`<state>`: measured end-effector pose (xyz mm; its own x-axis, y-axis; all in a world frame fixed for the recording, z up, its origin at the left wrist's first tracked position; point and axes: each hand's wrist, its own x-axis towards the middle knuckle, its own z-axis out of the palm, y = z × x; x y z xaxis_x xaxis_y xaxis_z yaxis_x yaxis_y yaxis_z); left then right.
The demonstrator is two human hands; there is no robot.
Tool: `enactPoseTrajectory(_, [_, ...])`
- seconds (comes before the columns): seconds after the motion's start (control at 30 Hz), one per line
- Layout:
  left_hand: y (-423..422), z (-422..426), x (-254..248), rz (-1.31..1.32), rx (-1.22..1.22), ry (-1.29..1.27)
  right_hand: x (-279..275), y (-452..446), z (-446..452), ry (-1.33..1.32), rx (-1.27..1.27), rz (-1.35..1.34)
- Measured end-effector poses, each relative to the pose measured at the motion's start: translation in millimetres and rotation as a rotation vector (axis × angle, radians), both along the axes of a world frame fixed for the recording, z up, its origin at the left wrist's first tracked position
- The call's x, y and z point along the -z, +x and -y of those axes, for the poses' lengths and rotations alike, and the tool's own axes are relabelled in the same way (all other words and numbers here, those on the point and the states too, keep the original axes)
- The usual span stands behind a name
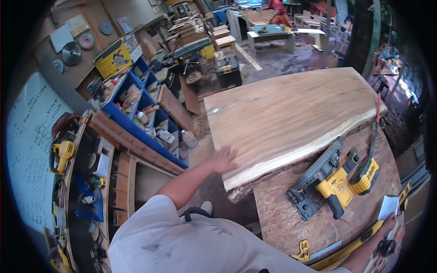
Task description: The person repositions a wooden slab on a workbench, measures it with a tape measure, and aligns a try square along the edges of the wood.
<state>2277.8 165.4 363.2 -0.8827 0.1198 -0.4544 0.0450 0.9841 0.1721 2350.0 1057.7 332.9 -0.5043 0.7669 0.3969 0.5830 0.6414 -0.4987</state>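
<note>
A thick wooden slab (pixel 291 113) with a pale, rough-barked front edge lies on the plywood-topped table (pixel 282 204). My left hand (pixel 224 159) rests with its fingers spread at the slab's left edge, holding nothing. At the lower right, my right hand (pixel 388 226) is at a long yellow level (pixel 348 250), beside a white paper (pixel 388 208); its fingers are partly hidden. Between the slab and the level sits a yellow and black cordless saw (pixel 334 184). A yellow combination square (pixel 303 250) lies near the table's front edge.
A blue shelf unit (pixel 150 132) with bottles and scraps stands to the left, near a whiteboard (pixel 32 150). Black toolboxes (pixel 227 73) and stacked wood are beyond the slab. A person in red (pixel 276 11) is by a far table (pixel 269 31).
</note>
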Motion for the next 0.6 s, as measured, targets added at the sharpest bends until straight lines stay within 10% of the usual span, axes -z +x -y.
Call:
enactPoseTrajectory(0.3, [2.4, 44.0, 1.6, -0.085, 0.22, 0.352, -108.4, 130.2, 207.1, 0.029, -0.3, -0.365])
enactPoseTrajectory(0.6, [46.0, 24.1, -40.6, -0.333, 0.647, 1.014, -192.3, 205.1, 568.3, -0.23, -0.525, -0.08])
